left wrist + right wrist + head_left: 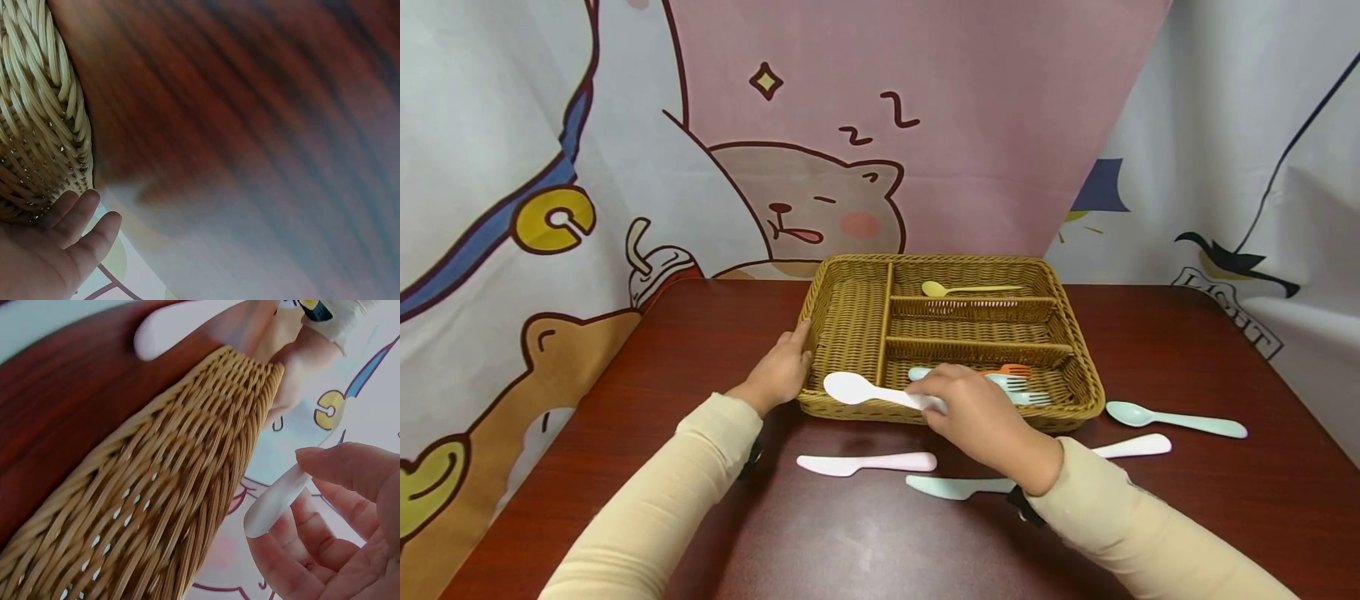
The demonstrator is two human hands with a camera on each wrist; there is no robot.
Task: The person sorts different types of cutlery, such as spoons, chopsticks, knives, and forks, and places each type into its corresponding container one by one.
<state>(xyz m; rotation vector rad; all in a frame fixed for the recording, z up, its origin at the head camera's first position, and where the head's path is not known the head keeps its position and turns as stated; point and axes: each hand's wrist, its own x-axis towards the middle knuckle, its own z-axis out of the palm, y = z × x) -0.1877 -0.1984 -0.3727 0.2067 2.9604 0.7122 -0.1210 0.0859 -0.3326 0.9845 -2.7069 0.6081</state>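
My right hand pinches the handle of a white plastic spoon between thumb and fingers. The spoon's bowl points left, over the front rim of a brown wicker basket. In the right wrist view, the rounded handle end shows between the thumb and fingertips. At the basket's left side rests my left hand, its fingers extended along the wall near the rim. The left wrist view shows those fingers nearly straight against the weave.
Light blue forks and an orange fork lie in the front compartment, a yellow spoon in the back one. On the table are a pink knife, a mint knife, a mint spoon and a partly hidden white utensil.
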